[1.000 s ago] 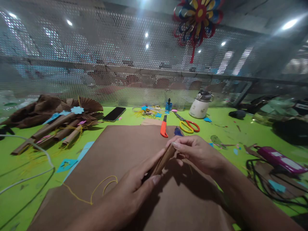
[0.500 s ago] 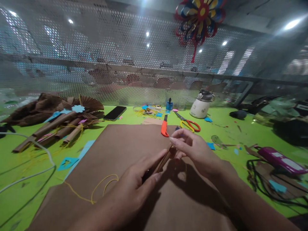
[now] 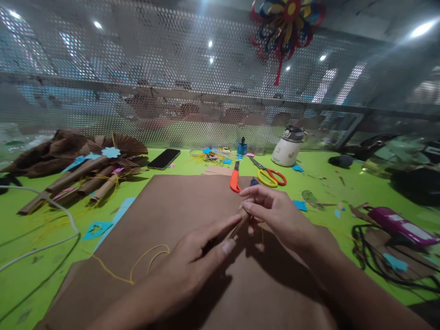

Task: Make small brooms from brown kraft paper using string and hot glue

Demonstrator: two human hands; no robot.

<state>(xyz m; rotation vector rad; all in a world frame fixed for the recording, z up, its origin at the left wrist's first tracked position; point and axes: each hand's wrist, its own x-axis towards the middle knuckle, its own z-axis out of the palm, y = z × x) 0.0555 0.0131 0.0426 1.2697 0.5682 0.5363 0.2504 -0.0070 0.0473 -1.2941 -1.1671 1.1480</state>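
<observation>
Between my hands is a narrow strip of folded brown paper (image 3: 238, 228), held above a large brown paper sheet (image 3: 178, 197). My left hand (image 3: 202, 250) is closed on its near part, thumb on one side and fingers on the other. The fingertips of my right hand (image 3: 271, 208) pinch its far end, where the fingers partly hide it. A loose yellow thread (image 3: 132, 270) curls over the sheet left of my left hand. Past my right hand lie an orange-handled cutter (image 3: 235, 178) and scissors (image 3: 268, 175) with yellow and red handles.
Rolled brown paper tubes (image 3: 77, 176) with a blue paper flower (image 3: 111, 152) lie left. Along the back are a phone (image 3: 165, 159), a small blue bottle (image 3: 242, 146) and a white flask (image 3: 288, 149). A purple device (image 3: 400, 224) and black cable (image 3: 360, 256) sit right.
My right fingertips have shifted slightly at the far end of the paper strip, and my left thumb has slid a little forward. The view has tilted slightly; the table objects stay put.
</observation>
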